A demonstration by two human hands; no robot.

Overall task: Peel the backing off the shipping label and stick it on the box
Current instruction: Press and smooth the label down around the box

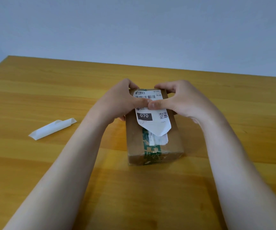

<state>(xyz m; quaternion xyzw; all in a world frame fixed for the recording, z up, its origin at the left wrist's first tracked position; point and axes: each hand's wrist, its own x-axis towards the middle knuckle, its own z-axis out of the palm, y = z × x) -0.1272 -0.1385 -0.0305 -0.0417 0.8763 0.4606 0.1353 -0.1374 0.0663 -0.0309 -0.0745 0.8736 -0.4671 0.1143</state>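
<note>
A brown cardboard box (173, 138) with green printed tape lies lengthwise on the wooden table. A white shipping label (152, 122) with a barcode, "070" and a QR code lies on the box's top; its near end curls up off the cardboard. My left hand (119, 100) and my right hand (180, 98) grip the box's far end from either side. Both thumbs press side by side on the middle of the label. The peeled backing (52, 128), a curled white strip, lies on the table to the left, apart from both hands.
The wooden table (34, 163) runs to a far edge against a plain pale wall (134, 27). An older torn white sticker (157, 140) shows on the box under the label's lifted end.
</note>
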